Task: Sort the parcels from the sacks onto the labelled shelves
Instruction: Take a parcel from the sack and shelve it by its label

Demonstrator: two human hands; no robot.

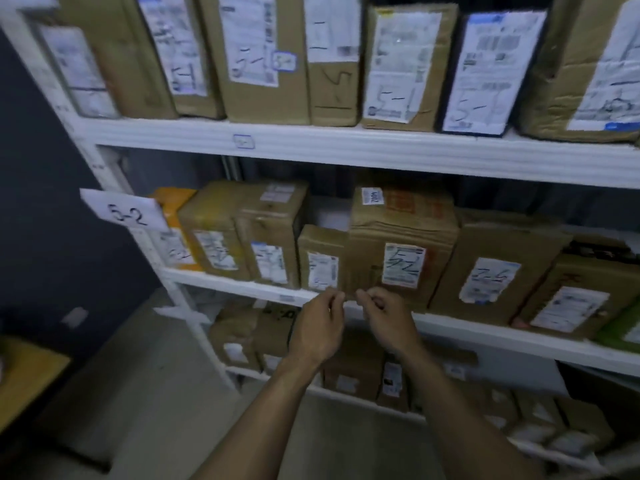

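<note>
A white rack holds rows of brown cardboard parcels. On the middle shelf (242,287), tagged with a paper sign "5-2" (126,211), stands a large parcel (401,237) with "5-2" written on its label. My left hand (317,327) and my right hand (386,322) are close together at that parcel's lower left front edge. The fingers of both are curled, and the fingertips pinch the edge just above the shelf lip. Blur hides the exact grip.
The top shelf (346,147) carries tall parcels marked "5-1", one of them black (491,71). More parcels fill the lower shelves (349,375). A dark wall is on the left, a yellow-topped table (24,372) at the lower left, and grey floor (156,393) lies below.
</note>
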